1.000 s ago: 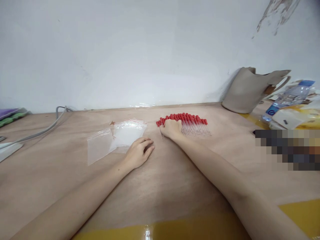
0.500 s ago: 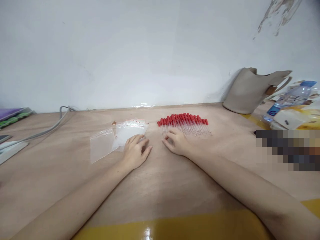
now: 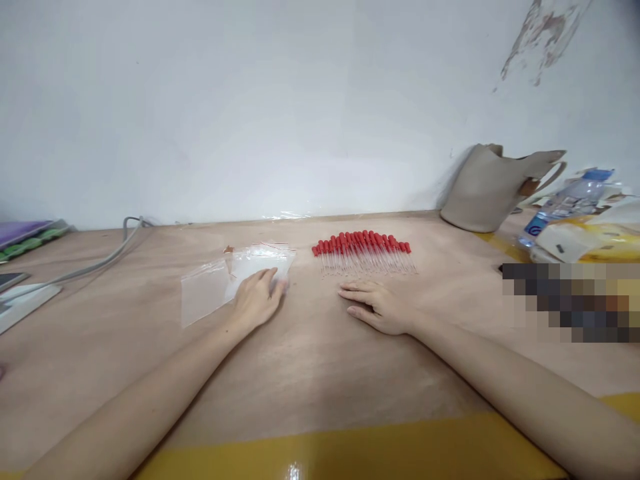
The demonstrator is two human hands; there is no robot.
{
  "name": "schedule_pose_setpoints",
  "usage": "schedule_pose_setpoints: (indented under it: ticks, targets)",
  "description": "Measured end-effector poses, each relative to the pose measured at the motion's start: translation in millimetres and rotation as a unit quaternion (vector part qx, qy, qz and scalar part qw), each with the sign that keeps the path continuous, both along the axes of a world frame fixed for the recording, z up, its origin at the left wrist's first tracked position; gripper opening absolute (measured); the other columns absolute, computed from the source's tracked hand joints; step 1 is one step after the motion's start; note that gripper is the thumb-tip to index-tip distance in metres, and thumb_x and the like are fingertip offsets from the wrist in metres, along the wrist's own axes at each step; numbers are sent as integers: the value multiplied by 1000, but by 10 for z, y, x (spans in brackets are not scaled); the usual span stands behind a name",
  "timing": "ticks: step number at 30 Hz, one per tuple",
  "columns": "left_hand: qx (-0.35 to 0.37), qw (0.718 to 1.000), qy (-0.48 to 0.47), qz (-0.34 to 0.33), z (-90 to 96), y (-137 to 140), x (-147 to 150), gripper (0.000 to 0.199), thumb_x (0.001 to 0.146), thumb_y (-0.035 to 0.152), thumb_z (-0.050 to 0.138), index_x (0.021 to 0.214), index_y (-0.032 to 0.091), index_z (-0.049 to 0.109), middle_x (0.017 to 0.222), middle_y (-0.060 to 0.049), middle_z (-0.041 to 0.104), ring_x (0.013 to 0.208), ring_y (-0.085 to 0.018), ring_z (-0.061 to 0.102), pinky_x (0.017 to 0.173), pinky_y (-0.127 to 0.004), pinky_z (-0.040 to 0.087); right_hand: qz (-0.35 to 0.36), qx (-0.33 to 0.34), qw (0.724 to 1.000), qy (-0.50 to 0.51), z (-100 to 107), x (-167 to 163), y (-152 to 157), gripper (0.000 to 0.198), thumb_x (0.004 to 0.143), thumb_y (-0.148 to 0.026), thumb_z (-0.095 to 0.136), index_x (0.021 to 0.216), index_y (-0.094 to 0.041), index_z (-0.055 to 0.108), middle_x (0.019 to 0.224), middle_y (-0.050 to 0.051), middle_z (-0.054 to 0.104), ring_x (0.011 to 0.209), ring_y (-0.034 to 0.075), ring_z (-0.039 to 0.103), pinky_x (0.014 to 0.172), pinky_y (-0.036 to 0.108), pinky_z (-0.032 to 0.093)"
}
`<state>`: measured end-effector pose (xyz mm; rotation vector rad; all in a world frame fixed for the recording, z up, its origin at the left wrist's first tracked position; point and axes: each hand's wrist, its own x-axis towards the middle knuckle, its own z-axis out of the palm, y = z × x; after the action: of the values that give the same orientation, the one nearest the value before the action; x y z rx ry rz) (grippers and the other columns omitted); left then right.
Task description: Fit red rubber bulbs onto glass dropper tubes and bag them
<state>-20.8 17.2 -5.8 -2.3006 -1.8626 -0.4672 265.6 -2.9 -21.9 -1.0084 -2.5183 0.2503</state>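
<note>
Clear zip-lock bags (image 3: 205, 290) lie on the table, partly overlapping, left of centre. My left hand (image 3: 257, 298) rests over the right-hand bags with its fingers apart, gripping nothing that I can see. Right of centre is a fan-shaped row of droppers (image 3: 364, 248) with red rubber bulbs toward the wall and thin clear tubes toward me. Just in front of those tubes, my right hand (image 3: 380, 307) lies palm down on the table with fingers stretched out, holding nothing and apart from the droppers.
A beige pitcher-shaped container (image 3: 493, 190) stands against the wall at right, near a plastic water bottle (image 3: 563, 203) and a yellow-and-white package (image 3: 590, 240). A grey cable (image 3: 107, 257) crosses the left side. Yellow tape (image 3: 350, 447) runs along the front edge.
My right hand has drawn back from the droppers toward me and to the right, its fingers straightening. My left hand has shifted slightly left, farther onto the bags.
</note>
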Motion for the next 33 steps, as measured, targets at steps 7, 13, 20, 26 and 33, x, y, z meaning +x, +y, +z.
schedule_pose_setpoints:
  ticks: [7, 13, 20, 26, 33]
  targets:
    - [-52, 996, 50, 43, 7, 211, -200, 50, 87, 45, 29, 107, 5, 53, 121, -20, 50, 120, -33, 38, 98, -45, 29, -11, -6, 1000, 21, -30, -19, 17, 41, 87, -40, 41, 123, -23, 52, 127, 6, 50, 118, 22, 43, 99, 43, 34]
    - [-58, 997, 40, 18, -19, 213, -190, 34, 89, 25, 26, 90, 11, 57, 104, -16, 58, 106, -28, 50, 91, -42, 37, -12, -8, 1000, 21, -4, -24, 3, 40, 87, -38, 42, 122, -22, 53, 127, 7, 51, 118, 22, 44, 99, 43, 34]
    - [-50, 998, -2, -25, 167, 183, -219, 42, 93, 29, 21, 110, 13, 56, 127, -11, 50, 125, -24, 37, 103, -42, 30, -11, -6, 1000, 23, -20, -28, 3, 39, 87, -38, 43, 121, -22, 53, 127, 7, 51, 117, 22, 44, 98, 43, 35]
    - [-182, 923, 3, -338, 504, -164, 17, 45, 94, 40, 25, 132, 23, 40, 142, -3, 31, 133, -19, 22, 109, -39, 21, -11, 6, 998, 68, -28, -20, 2, 40, 85, -36, 48, 122, -21, 52, 119, 8, 56, 111, 22, 50, 94, 42, 40]
    - [-163, 891, 70, -417, 165, -360, 109, 50, 93, 38, 31, 140, 25, 19, 148, -6, 12, 135, -24, 11, 109, -49, 9, 55, 31, 995, 82, -46, -5, 14, 30, 85, -27, 47, 113, -25, 59, 114, 6, 59, 106, 19, 54, 91, 39, 43]
